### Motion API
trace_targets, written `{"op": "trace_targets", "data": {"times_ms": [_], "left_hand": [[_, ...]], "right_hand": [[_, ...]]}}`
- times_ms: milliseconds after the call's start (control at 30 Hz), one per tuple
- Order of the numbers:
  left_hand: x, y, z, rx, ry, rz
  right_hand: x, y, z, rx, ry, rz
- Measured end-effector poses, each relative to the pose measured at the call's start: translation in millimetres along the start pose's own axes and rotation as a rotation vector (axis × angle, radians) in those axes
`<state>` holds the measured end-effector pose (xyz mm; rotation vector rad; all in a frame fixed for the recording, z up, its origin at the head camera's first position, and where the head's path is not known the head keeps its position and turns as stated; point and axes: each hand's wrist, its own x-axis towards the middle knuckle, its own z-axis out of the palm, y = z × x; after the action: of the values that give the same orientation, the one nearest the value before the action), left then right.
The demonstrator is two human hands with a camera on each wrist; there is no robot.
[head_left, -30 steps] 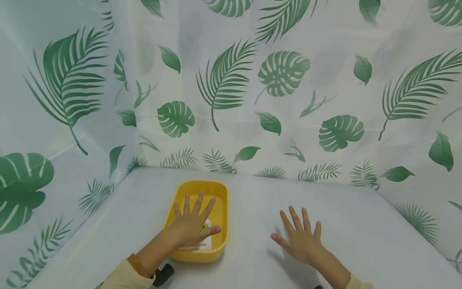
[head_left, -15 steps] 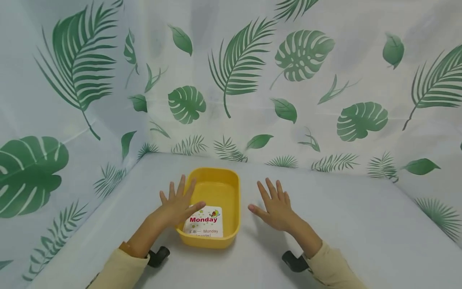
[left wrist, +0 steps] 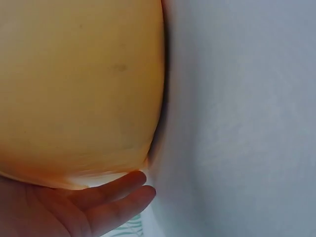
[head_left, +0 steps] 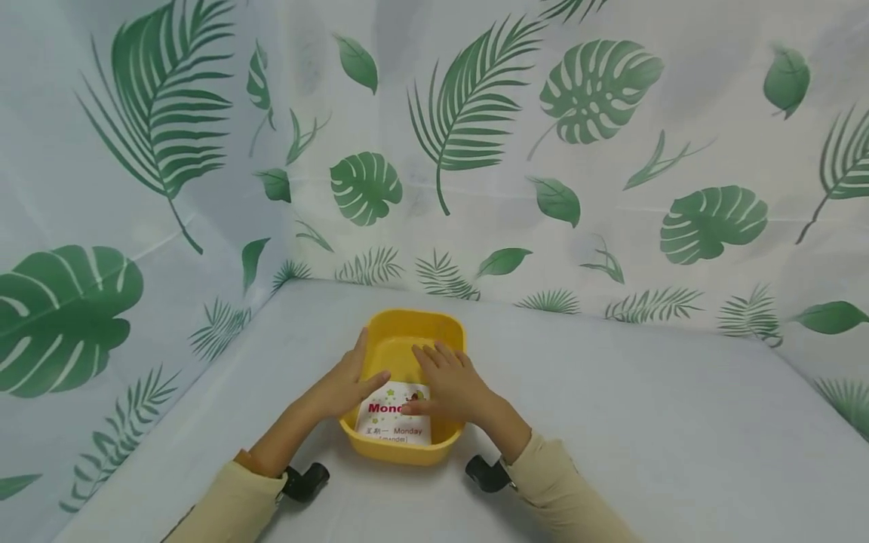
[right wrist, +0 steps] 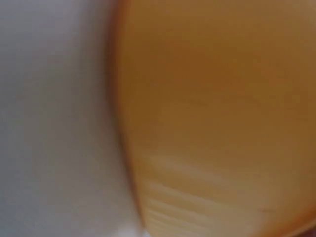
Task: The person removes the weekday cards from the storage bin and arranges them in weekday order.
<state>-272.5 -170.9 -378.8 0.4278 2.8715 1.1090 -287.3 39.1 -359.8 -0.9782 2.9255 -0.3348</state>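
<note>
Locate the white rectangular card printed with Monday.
In the head view, the white card sits inside the yellow rounded box, toward its near left side, partly hidden by the right hand.

Smooth plastic tray (head_left: 400, 454) (with a soft sheen), paper-looking card (head_left: 390, 422).

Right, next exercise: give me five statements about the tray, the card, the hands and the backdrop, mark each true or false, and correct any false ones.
1. The card lies inside the tray. True.
2. The tray is blue. False: it is yellow.
3. The left hand is at the tray's left side. True.
4. In the head view, the right hand is well away from the tray. False: it appears over the tray's right side, covering part of the card's big red word.
5. The backdrop is printed with green leaves. True.
</note>
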Motion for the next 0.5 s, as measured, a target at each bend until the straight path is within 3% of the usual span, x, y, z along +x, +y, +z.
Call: {"op": "trace_targets", "data": {"times_ms": [333,500], "left_hand": [[3.8,8.3,1.0,0.005,0.009,-0.006],[-1.9,7.3,4.5,0.006,0.016,-0.040]], "right_hand": [[0.5,-8.2,2.3,-0.324,-0.163,0.091],[-1.0,-12.3,6.6,-0.365,-0.179,0.100]]}}
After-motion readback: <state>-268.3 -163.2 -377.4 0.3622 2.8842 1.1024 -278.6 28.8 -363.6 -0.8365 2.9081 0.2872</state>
